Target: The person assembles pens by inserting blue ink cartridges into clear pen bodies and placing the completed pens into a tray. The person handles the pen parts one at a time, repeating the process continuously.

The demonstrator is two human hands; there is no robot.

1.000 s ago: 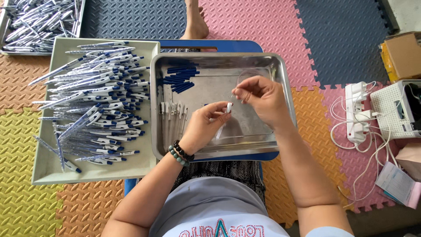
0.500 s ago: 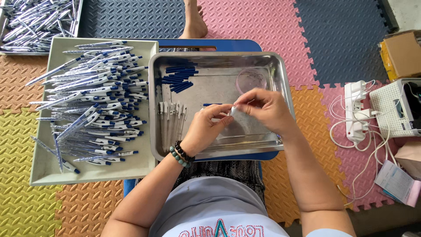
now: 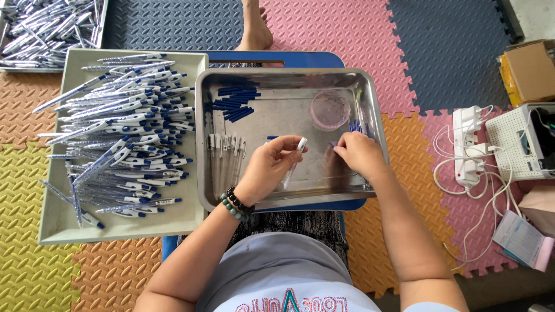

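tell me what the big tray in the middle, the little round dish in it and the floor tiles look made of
The tray looks like metal, likely stainless steel: silvery, brushed, with bright reflections. The round dish seems clear pinkish plastic, since the tray shows through it. The floor tiles look like soft foam: matte, textured, with interlocking toothed edges.

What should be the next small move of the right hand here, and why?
Probably the right hand should pinch one small blue part from the steel tray and bring it to the clear pen barrel in the left hand, since its fingertips already touch those parts and the barrel waits.
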